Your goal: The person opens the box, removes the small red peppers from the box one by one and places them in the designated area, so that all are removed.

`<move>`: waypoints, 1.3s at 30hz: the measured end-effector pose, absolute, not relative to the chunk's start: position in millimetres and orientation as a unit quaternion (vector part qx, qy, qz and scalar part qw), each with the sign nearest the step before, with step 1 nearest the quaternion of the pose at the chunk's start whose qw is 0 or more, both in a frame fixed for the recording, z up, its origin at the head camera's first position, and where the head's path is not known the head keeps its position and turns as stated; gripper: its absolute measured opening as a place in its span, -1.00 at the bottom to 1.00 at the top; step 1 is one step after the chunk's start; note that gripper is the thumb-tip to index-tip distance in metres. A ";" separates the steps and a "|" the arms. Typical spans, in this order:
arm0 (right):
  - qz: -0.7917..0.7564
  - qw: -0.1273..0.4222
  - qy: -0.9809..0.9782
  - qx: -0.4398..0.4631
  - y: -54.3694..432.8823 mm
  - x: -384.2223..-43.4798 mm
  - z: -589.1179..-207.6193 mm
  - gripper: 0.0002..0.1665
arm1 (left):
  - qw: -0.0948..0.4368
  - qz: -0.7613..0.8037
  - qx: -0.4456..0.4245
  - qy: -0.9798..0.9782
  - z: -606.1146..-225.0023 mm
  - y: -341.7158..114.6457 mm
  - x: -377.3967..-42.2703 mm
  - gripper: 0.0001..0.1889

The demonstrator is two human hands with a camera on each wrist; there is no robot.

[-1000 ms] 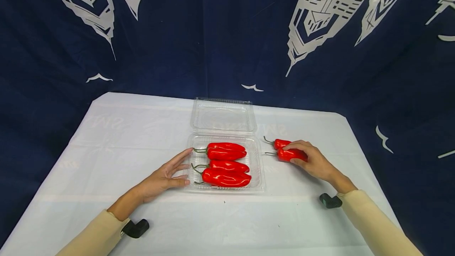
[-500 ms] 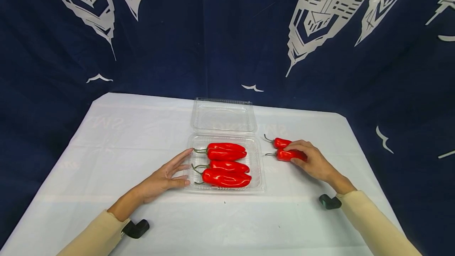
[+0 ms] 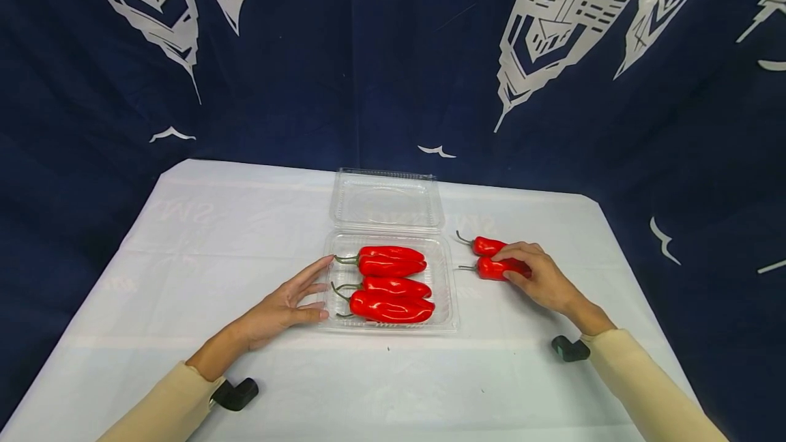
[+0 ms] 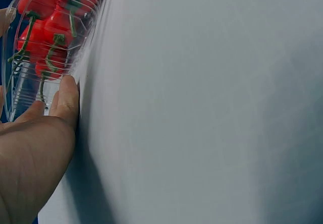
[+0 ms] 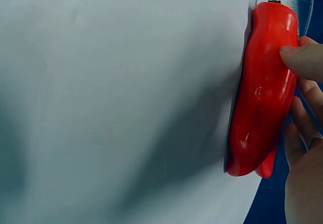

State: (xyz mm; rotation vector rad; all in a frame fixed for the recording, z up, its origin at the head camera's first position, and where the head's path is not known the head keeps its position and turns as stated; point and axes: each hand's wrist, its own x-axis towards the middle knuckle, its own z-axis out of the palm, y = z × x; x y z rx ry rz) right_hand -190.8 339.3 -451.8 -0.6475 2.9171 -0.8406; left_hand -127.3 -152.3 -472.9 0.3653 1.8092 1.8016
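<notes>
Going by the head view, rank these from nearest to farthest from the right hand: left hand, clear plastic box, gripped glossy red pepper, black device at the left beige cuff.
1. Glossy red pepper: in the right hand's grip.
2. Clear plastic box: left of that hand.
3. Left hand: at the box's left edge.
4. Black device: at the left beige cuff.

Red pepper (image 5: pixel 260 103), right of the head frame, was smooth, high-gloss, plastic-looking; peppers (image 3: pixel 391 307) mid-frame matched. Clamshell box (image 3: pixel 443 258), centre, was thin clear plastic, shiny, walls ribbed. Table cover (image 3: pixel 430 387), lower half, looked smooth, faint sheen, lightly creased. Backdrop (image 3: pixel 295 53), top, was matt cloth. Sleeves (image 3: pixel 162 404), bottom corners: matt cloth too.
</notes>
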 end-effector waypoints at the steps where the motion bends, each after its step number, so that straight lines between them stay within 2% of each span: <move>1: -0.270 0.018 0.940 -0.209 339.3 -191.0 -451.7 -0.51 | 0.277 0.671 0.136 0.674 -472.9 -152.3 -127.3 -0.01; 24: -0.277 0.016 0.935 -0.219 335.9 -194.8 -443.7 -0.47 | 0.276 0.670 0.136 0.676 -474.1 -153.3 -128.4 -0.02; 33: -0.288 0.011 0.933 -0.215 327.9 -196.2 -428.4 -0.46 | 0.277 0.673 0.138 0.672 -475.1 -152.5 -127.5 -0.02; 39: -0.309 0.007 0.919 -0.245 311.8 -195.0 -413.2 -0.47 | 0.274 0.672 0.137 0.674 -476.1 -152.5 -127.8 -0.02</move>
